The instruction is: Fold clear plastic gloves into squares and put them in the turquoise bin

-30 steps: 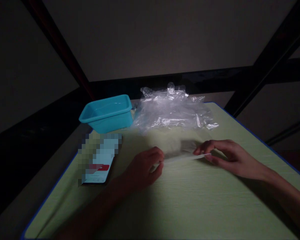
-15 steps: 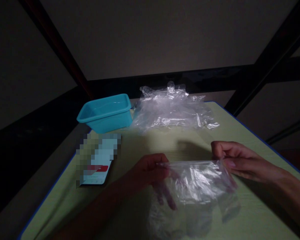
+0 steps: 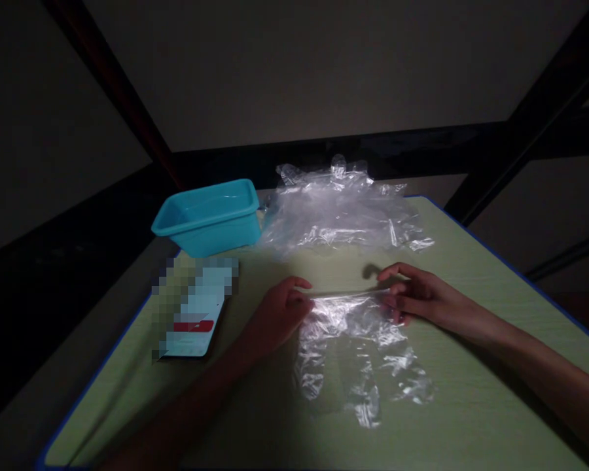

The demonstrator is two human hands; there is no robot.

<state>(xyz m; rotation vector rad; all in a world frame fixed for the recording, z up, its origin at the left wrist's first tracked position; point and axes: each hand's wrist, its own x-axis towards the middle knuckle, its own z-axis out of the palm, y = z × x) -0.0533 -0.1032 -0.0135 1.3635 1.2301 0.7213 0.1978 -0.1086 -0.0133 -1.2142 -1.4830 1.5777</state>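
Lying flatter than before, the clear glove stretches between both hands.

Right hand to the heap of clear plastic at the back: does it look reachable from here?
Probably yes: nothing visible stands between the right hand and the heap of clear plastic, though that hand is at the edge of a clear plastic glove.

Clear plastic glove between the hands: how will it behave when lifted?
The glove is probably floppy, given its wrinkles. It looks light: the table shows through its film. Its gloss suggests it may slip.
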